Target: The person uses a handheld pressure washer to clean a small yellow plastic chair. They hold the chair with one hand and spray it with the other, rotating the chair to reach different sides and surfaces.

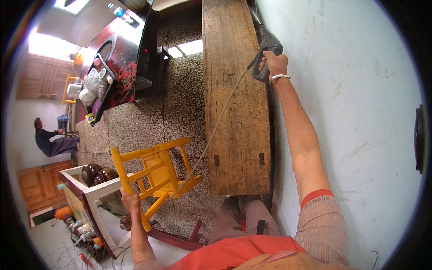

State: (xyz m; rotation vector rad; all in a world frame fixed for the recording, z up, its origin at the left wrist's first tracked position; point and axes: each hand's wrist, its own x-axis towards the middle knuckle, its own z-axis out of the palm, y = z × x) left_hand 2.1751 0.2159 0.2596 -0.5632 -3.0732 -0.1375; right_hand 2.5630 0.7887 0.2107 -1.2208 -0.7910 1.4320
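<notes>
A yellow wooden chair (164,166) is tipped on its side above the speckled floor, and my left hand (130,201) grips one of its posts. My right hand (275,64) reaches far forward along the wall, wrapped around the handle of a black pressure-washer spray gun (270,38). The gun's metal lance points away from me, its tip hidden behind the bench's far part. From the gun a thin hose (224,111) crosses a long, worn wooden bench (236,135) and passes down by the chair. The bench stands directly in front of my legs.
A glossy dark table (123,67) carries a tray (109,88) of bags and a plastic bottle (123,15). Left of the chair, a white-framed stand (101,192) holds dark round pots (98,173). Another person (50,138) is at far left. A pale wall (354,101) runs along my right.
</notes>
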